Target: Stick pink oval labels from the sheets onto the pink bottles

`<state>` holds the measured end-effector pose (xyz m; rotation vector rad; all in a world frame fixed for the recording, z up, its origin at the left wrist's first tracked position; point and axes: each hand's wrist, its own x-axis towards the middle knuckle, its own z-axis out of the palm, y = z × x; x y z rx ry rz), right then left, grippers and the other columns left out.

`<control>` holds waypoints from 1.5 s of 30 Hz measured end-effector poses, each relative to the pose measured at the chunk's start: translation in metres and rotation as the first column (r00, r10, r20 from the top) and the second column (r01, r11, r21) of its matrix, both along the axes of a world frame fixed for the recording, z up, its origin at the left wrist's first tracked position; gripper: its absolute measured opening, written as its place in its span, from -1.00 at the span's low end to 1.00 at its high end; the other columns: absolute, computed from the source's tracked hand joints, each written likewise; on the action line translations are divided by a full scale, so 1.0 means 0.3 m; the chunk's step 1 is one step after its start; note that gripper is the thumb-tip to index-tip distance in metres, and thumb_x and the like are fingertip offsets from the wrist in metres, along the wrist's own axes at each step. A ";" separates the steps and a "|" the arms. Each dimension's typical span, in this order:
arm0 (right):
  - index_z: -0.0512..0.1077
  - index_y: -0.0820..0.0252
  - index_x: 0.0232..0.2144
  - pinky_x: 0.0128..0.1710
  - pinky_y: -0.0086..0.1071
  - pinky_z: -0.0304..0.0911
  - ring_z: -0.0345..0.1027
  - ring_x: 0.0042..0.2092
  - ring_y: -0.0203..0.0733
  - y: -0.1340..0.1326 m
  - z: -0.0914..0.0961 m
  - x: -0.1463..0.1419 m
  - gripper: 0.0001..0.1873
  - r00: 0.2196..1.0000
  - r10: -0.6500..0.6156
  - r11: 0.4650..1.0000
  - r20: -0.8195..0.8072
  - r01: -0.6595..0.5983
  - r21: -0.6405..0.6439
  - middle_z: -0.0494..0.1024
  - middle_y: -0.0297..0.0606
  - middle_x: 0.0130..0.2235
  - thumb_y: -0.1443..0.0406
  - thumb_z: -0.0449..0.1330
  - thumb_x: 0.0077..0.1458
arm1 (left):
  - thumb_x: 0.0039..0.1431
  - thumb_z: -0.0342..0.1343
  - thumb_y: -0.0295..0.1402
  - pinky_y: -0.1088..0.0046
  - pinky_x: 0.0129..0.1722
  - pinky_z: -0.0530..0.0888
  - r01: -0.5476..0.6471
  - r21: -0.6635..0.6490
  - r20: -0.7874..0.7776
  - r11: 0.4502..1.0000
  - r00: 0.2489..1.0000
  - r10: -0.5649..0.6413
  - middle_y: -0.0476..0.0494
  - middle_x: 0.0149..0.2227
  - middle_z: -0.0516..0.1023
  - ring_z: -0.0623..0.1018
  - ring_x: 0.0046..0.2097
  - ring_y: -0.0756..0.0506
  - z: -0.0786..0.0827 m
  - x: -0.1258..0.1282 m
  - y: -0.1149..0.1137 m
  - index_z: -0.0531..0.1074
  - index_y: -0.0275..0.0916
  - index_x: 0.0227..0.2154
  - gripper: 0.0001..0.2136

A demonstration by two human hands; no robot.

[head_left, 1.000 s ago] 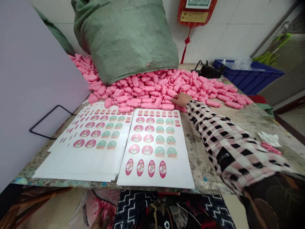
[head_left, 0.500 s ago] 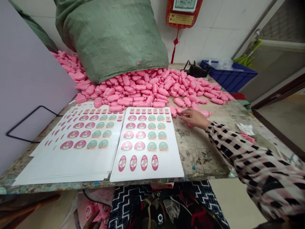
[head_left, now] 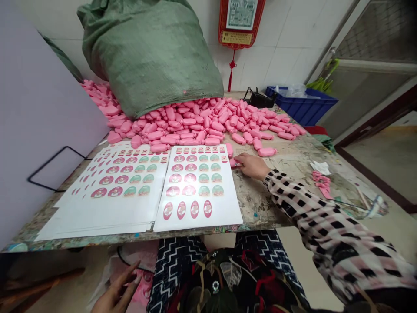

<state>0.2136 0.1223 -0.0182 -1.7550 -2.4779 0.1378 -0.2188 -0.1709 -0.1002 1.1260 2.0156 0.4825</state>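
Observation:
My right hand (head_left: 252, 166) is closed on a small pink bottle (head_left: 232, 162) beside the right edge of a sticker sheet (head_left: 198, 217). The fingers hide part of that bottle. Rows of pink and green labels cover the sheet, with oval ones along the bottom. Another pink bottle (head_left: 267, 151) lies just beyond the hand. Below the table edge, my left hand (head_left: 114, 293) has its fingers apart and nothing in them. Pink labelled bottles (head_left: 143, 287) lie next to it, partly in a clear plastic bag.
A large green sack (head_left: 156, 56) spills a heap of pink bottles (head_left: 195, 121) across the back of the table. More sticker sheets (head_left: 94, 217) are fanned out on the left. At the back right are a black tape dispenser (head_left: 260, 98) and a blue crate (head_left: 302, 106).
My right hand has moved left and nearer, bringing a pink bottle close to the sheet's edge. More of my left hand shows below the table, and the camera view has shifted.

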 end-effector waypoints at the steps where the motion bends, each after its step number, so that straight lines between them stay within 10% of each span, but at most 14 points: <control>1: 0.36 0.02 -0.02 -0.19 -0.32 0.19 0.31 -0.06 -0.06 -0.007 0.001 -0.008 -0.60 0.999 0.011 1.000 0.032 -0.010 -0.004 0.38 -0.20 0.01 0.26 0.06 0.05 | -0.16 0.05 0.01 0.32 -0.13 0.46 0.015 0.026 0.000 1.000 1.000 -0.015 -0.10 -0.21 0.59 0.53 -0.10 -0.23 0.026 0.015 0.009 0.43 -0.12 -0.16 -0.51; 12: 0.37 0.20 -0.11 -0.27 -0.31 0.17 0.33 -0.14 -0.04 -0.055 0.045 0.054 -0.69 0.977 -0.021 1.000 0.210 0.021 0.004 0.41 -0.07 -0.12 0.27 0.01 0.10 | -0.03 0.09 -0.04 0.32 -0.05 0.40 0.171 0.088 0.390 0.981 0.901 -0.192 -0.13 -0.12 0.53 0.50 -0.10 -0.15 0.273 0.287 0.160 0.38 -0.16 -0.03 -0.51; 17: 0.32 0.22 -0.04 -0.22 -0.32 0.20 0.32 -0.14 -0.10 -0.182 0.128 0.022 -0.63 0.996 -0.052 0.992 -0.067 0.059 0.115 0.41 -0.10 -0.10 0.29 0.02 0.08 | 0.10 0.07 -0.18 0.41 -0.25 0.44 0.118 0.063 0.856 0.991 0.504 -0.115 -0.18 -0.22 0.51 0.50 -0.28 -0.04 0.362 0.412 0.228 0.32 -0.21 -0.01 -0.60; 20: 0.30 0.13 0.00 -0.19 -0.36 0.22 0.31 -0.14 -0.20 -0.363 0.199 -0.065 -0.60 0.908 0.278 0.960 -0.314 -0.276 0.050 0.42 -0.20 -0.09 0.33 0.03 0.07 | 0.20 -0.11 -0.09 0.38 -0.30 0.46 0.210 -0.019 0.976 0.977 0.216 -0.027 -0.26 -0.20 0.49 0.52 -0.29 -0.06 0.353 0.444 0.268 0.27 -0.26 0.03 -0.56; 24: 0.27 0.03 0.05 -0.26 -0.37 0.23 0.33 -0.22 -0.24 -0.575 0.242 -0.195 -0.55 0.737 0.595 0.748 -0.320 -0.654 -0.115 0.41 -0.24 -0.06 0.35 0.04 0.08 | 0.16 -0.13 0.00 0.41 -0.38 0.48 0.489 -0.067 0.995 0.870 0.097 0.022 -0.34 -0.21 0.50 0.55 -0.33 -0.09 0.305 0.472 0.296 0.33 -0.36 -0.08 -0.50; 27: 0.26 -0.01 0.06 -0.25 -0.40 0.23 0.33 -0.20 -0.28 -0.620 0.206 -0.249 -0.54 0.701 0.548 0.731 -0.457 -0.667 -0.145 0.36 -0.26 -0.02 0.34 0.07 0.08 | 0.07 0.09 -0.16 0.46 -0.46 0.47 0.546 -0.002 0.994 0.838 0.094 -0.059 -0.28 -0.27 0.52 0.55 -0.40 -0.07 0.289 0.478 0.283 0.34 -0.34 -0.16 -0.63; 31: 0.28 0.02 0.04 -0.22 -0.40 0.23 0.31 -0.19 -0.28 -0.570 0.108 -0.263 -0.63 0.767 0.211 0.909 -0.606 -0.381 -0.166 0.37 -0.26 -0.14 0.19 0.00 0.18 | -0.01 0.17 -0.32 0.44 -0.40 0.43 0.380 0.027 0.973 0.925 0.201 -0.111 -0.17 -0.31 0.51 0.53 -0.39 -0.04 0.319 0.452 0.255 0.26 -0.25 -0.19 -0.68; 34: 0.36 0.07 -0.08 -0.23 -0.37 0.20 0.32 -0.20 -0.24 -0.530 0.048 -0.271 -0.67 0.876 0.052 0.984 -0.480 -0.127 -0.124 0.41 -0.26 -0.22 0.18 -0.12 0.24 | -0.03 0.19 -0.32 0.46 -0.39 0.37 0.239 0.089 0.838 0.967 0.506 -0.203 -0.03 -0.37 0.45 0.46 -0.42 0.02 0.352 0.433 0.257 0.23 -0.21 -0.23 -0.68; 38: 0.36 0.07 -0.14 -0.34 -0.39 0.13 0.33 -0.24 -0.21 -0.514 0.020 -0.301 -0.71 0.973 0.007 1.000 -0.230 -0.006 0.003 0.42 -0.26 -0.21 0.18 -0.11 0.23 | 0.06 0.09 -0.27 0.41 -0.24 0.32 0.364 0.348 0.139 0.864 0.892 -0.431 0.00 -0.34 0.40 0.41 -0.28 -0.03 0.368 0.442 0.294 0.33 -0.20 -0.27 -0.82; 41: 0.37 0.05 -0.20 -0.45 -0.40 0.05 0.32 -0.32 -0.24 -0.511 0.019 -0.320 -0.70 0.996 -0.003 0.999 -0.087 0.007 0.045 0.40 -0.25 -0.23 0.17 -0.13 0.24 | 0.16 -0.05 -0.29 0.36 -0.22 0.30 0.569 0.361 -0.313 0.739 0.820 -0.479 -0.06 -0.27 0.42 0.39 -0.21 -0.08 0.361 0.469 0.328 0.35 -0.19 -0.27 -0.85; 45: 0.36 0.06 -0.20 -0.45 -0.40 0.04 0.32 -0.31 -0.24 -0.501 0.022 -0.326 -0.70 0.999 0.022 0.998 -0.044 -0.019 0.058 0.39 -0.23 -0.22 0.18 -0.14 0.25 | 0.14 -0.01 -0.29 0.36 -0.28 0.30 0.659 0.267 -0.500 0.703 0.718 -0.483 -0.07 -0.21 0.45 0.41 -0.21 -0.12 0.343 0.499 0.362 0.33 -0.16 -0.22 -0.84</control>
